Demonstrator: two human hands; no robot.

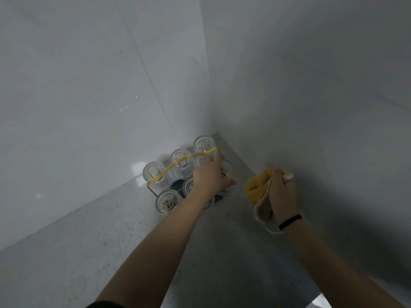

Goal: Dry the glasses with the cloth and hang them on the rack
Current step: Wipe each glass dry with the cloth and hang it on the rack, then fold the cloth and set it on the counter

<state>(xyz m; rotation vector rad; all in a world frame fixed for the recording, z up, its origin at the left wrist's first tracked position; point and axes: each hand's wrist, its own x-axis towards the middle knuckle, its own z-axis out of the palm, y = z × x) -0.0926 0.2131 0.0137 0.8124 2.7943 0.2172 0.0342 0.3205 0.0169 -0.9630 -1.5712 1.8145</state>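
Now my left hand [208,177] reaches over the gold wire rack with its looping handle [182,164], which stands in the corner of the grey speckled stone surface [111,241]; its fingers curl round a clear ribbed glass [224,174] at about three o'clock on the rack, though how firm that grip is I cannot tell, since the hand hides most of it; my right hand [282,192] sits off at three o'clock from the rack, fingers bunched tight on the soft yellow and cream cloth [258,192], a black band [290,222] at the wrist. Five more ribbed tumblers [178,162] hang mouth down on the prongs, so the job looks close to finished; I judge these glasses light but brittle, and slippery if damp, the ribbing giving some purchase; best to hold one round the side wall, not the rim, and settle it straight down over its prong; the cloth is limp and will bunch wherever I squeeze it.
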